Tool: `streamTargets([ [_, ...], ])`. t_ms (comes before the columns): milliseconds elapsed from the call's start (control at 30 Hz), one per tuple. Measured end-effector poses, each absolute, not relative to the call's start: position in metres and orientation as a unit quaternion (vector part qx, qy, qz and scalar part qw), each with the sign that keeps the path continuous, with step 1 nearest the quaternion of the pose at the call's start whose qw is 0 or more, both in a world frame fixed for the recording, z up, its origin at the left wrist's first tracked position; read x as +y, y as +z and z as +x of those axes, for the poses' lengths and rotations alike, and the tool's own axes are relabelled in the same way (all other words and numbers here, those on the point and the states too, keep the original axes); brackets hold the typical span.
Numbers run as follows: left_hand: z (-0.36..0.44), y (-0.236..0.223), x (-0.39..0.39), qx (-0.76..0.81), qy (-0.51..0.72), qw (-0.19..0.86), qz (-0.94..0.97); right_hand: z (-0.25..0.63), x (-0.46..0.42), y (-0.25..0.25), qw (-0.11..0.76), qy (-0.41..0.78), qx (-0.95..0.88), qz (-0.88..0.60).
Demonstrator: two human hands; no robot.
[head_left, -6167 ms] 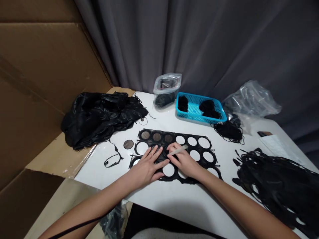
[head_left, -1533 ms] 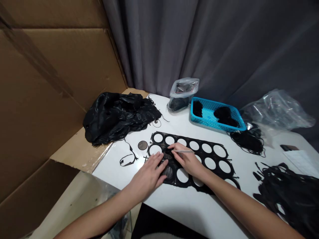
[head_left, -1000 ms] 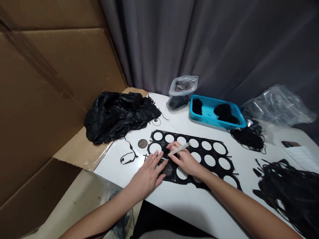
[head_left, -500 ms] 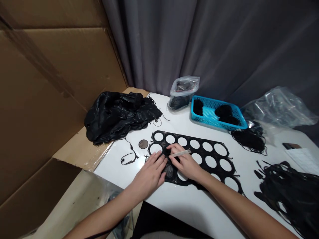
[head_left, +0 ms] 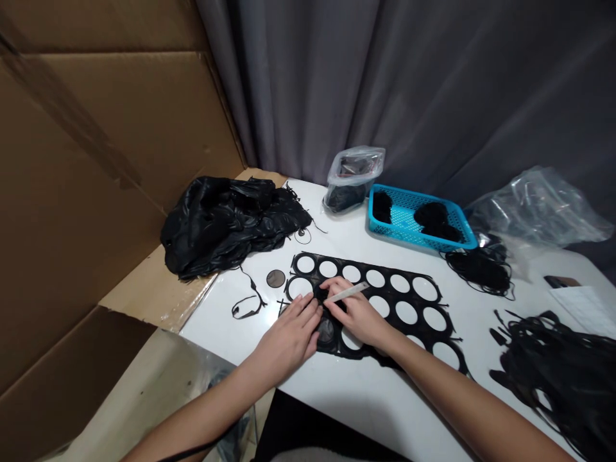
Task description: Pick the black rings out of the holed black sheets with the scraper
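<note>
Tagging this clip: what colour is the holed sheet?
The holed sheet is black, seen in the head view.

Your sheet (head_left: pixel 389 294) was black with rows of white circles | your stick (head_left: pixel 349 292) was pale grey | your basket (head_left: pixel 418 240) was blue | your table (head_left: pixel 346 399) was white

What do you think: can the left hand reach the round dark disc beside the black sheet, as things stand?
Probably yes. The left hand rests on the black sheet, close to the disc, and nothing tall seems to stand between them; it would first need lifting.
</note>
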State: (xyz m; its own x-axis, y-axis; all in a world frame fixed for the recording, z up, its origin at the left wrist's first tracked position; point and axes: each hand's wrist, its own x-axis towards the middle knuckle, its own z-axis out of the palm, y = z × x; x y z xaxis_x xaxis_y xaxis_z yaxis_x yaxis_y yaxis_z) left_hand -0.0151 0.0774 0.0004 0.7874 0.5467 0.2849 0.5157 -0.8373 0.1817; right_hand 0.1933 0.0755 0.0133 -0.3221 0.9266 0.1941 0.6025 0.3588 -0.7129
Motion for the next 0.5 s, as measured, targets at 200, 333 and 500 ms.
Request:
streamTargets([
  [200, -0.015, 0.004, 0.077, 0.278, 0.174, 0.055, 0.943, 0.188, 0.076, -0.003, 0.349, 0.212, -0.761, -0.504],
  [333, -0.016, 0.007, 0.08, 0.275, 0.182, 0.073, 0.941, 0.217, 0.095, 0.01, 0.414, 0.186, -0.637, -0.623],
  [500, -0.02, 0.009, 0.072, 0.281, 0.193, 0.061, 0.938, 0.234, 0.081, 0.034, 0.428, 0.189, -0.599, -0.65],
])
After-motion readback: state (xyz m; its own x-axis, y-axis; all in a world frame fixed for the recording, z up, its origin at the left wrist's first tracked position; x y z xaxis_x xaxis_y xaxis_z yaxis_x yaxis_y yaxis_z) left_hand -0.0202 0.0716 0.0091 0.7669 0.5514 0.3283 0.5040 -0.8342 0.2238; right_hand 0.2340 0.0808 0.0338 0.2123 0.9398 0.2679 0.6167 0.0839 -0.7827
